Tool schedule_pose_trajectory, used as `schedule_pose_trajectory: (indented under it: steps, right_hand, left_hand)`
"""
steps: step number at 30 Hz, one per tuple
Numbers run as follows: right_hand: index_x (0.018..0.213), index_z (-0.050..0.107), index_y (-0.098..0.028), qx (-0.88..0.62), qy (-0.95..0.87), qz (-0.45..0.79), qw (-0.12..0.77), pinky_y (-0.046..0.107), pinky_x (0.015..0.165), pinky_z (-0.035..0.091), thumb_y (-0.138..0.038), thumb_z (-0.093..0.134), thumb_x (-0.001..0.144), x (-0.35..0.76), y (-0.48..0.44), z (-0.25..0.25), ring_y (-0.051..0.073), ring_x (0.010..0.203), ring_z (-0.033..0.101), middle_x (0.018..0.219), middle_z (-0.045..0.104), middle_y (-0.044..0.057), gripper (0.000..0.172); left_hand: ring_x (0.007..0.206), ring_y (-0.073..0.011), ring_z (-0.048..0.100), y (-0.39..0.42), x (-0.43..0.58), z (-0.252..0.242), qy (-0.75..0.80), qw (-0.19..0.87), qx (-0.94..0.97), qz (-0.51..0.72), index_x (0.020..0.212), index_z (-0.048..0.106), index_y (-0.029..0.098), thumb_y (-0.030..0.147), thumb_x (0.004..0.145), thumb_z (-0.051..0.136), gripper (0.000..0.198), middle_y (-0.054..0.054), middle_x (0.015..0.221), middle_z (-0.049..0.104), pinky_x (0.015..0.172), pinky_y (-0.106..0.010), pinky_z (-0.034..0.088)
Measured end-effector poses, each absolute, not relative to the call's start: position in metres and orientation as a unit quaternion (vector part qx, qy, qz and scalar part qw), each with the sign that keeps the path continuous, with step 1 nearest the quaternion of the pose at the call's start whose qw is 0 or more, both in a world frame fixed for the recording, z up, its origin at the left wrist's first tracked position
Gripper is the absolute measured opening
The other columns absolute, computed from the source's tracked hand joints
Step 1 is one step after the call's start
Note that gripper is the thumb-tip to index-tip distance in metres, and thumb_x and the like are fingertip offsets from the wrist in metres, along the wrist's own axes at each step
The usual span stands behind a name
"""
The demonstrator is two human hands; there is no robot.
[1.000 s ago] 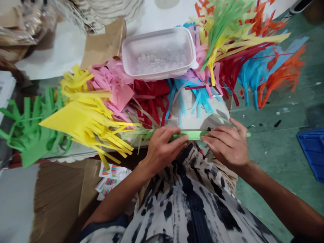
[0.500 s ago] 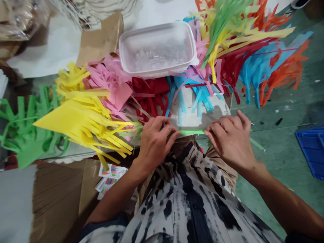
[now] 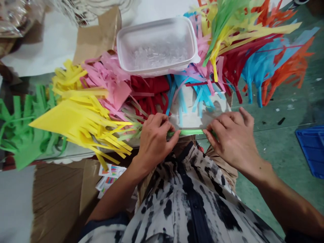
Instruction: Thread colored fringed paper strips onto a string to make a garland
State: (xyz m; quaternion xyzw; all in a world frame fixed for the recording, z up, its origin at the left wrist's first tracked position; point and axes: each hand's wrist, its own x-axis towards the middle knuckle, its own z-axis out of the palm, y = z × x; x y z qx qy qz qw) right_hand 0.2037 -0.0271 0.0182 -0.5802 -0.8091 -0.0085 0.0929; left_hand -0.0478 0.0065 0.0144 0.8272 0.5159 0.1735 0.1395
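Note:
A narrow green paper strip lies along the near edge of a glass-topped table. My left hand curls its fingers over the strip's left end, thumb underneath. My right hand pinches the right end with fingers bent. The strip's fringed green ends spread out to the left of my left hand. Both hands are closed on the same strip, about a hand's width apart.
Piles of fringed paper cover the table: yellow, green, pink, red, blue, orange. A clear plastic tub sits behind them. A blue crate stands on the green floor at right.
Both hands have curled tighter on the green strip, which looks narrower now. Its loose right end beyond my right hand is no longer in sight.

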Motion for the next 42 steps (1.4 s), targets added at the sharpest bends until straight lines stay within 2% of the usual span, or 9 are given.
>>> schedule_pose_trajectory:
  steps: [3,7,11,17,20,22,25,36,42]
  right_hand:
    - [0.106,0.073,-0.026,-0.536,-0.826,-0.057,0.165,0.06,0.124,0.027,-0.028,0.062,0.102,0.201,-0.035,0.014,0.029,0.114,0.062,0.106,0.074,0.005,0.012]
    - [0.12,0.074,-0.034,-0.449,-0.86,-0.075,0.23,0.053,0.127,0.025,-0.015,0.069,0.097,0.199,-0.046,0.001,0.022,0.109,0.069,0.113,0.079,-0.005,0.03]
    - [0.126,0.073,-0.034,-0.487,-0.842,-0.045,0.229,0.055,0.124,0.028,-0.014,0.065,0.097,0.203,-0.051,-0.008,0.023,0.111,0.068,0.117,0.078,-0.004,0.036]
    - [0.132,0.071,-0.035,-0.512,-0.829,-0.002,0.225,0.06,0.124,0.024,-0.018,0.065,0.096,0.209,-0.051,-0.007,0.029,0.112,0.066,0.111,0.078,0.001,0.041]
    - [0.136,0.067,-0.039,-0.509,-0.832,-0.01,0.219,0.062,0.125,0.022,-0.018,0.064,0.097,0.208,-0.051,-0.005,0.03,0.113,0.066,0.113,0.078,-0.001,0.045]
    - [0.138,0.064,-0.041,-0.51,-0.833,-0.02,0.214,0.061,0.126,0.022,-0.019,0.064,0.098,0.208,-0.051,-0.004,0.029,0.113,0.066,0.114,0.077,-0.002,0.046]
    - [0.142,0.062,-0.041,-0.508,-0.834,-0.035,0.21,0.06,0.127,0.021,-0.02,0.064,0.097,0.21,-0.051,-0.004,0.028,0.112,0.067,0.113,0.077,-0.002,0.049]
    - [0.111,0.076,-0.032,-0.496,-0.84,0.007,0.218,0.061,0.126,0.025,-0.031,0.07,0.101,0.216,-0.03,0.003,0.027,0.112,0.067,0.1,0.077,-0.003,0.012]
    - [0.107,0.075,-0.031,-0.439,-0.868,-0.044,0.227,0.056,0.129,0.022,-0.023,0.069,0.101,0.222,-0.019,-0.001,0.02,0.103,0.069,0.098,0.077,-0.005,0.012]
  left_hand:
    - [0.095,-0.0247,0.055,0.008,-0.047,0.013,0.506,0.121,0.836,0.176,0.082,0.066,0.018,0.032,0.092,0.074,0.018,-0.008,0.102,0.064,0.084,-0.04,0.045]
    - [0.094,-0.0252,0.055,0.009,-0.046,0.013,0.489,0.102,0.848,0.176,0.082,0.066,0.018,0.032,0.093,0.073,0.019,-0.009,0.101,0.064,0.081,-0.041,0.044]
    - [0.095,-0.0269,0.057,0.009,-0.056,0.014,0.494,0.071,0.852,0.157,0.084,0.067,0.017,0.032,0.096,0.07,0.019,-0.011,0.104,0.065,0.083,-0.043,0.046]
    - [0.125,-0.034,0.058,0.001,-0.069,0.012,0.484,-0.062,0.847,0.21,0.115,0.071,0.021,0.034,0.097,0.071,0.022,-0.014,0.127,0.069,0.114,-0.057,0.039]
    - [0.123,-0.0254,0.062,-0.012,-0.051,0.007,0.391,-0.06,0.883,0.252,0.135,0.066,0.025,0.019,0.1,0.065,0.035,-0.007,0.125,0.074,0.113,-0.045,0.044]
    - [0.117,-0.0232,0.066,-0.021,-0.036,0.002,0.339,-0.026,0.908,0.245,0.138,0.064,0.022,0.024,0.102,0.065,0.036,-0.007,0.122,0.076,0.104,-0.038,0.05]
    - [0.111,-0.0247,0.07,-0.027,-0.03,-0.006,0.344,0.014,0.911,0.227,0.138,0.065,0.018,0.036,0.102,0.065,0.04,-0.011,0.122,0.076,0.094,-0.038,0.055]
    - [0.096,-0.0194,0.068,-0.01,-0.04,0.002,0.367,0.071,0.88,0.293,0.113,0.073,0.019,0.018,0.098,0.069,0.016,-0.006,0.102,0.078,0.089,-0.034,0.057]
    - [0.093,-0.0188,0.064,0.0,-0.031,-0.004,0.364,0.099,0.884,0.276,0.103,0.073,0.019,0.016,0.101,0.064,0.01,-0.006,0.102,0.078,0.083,-0.033,0.052]
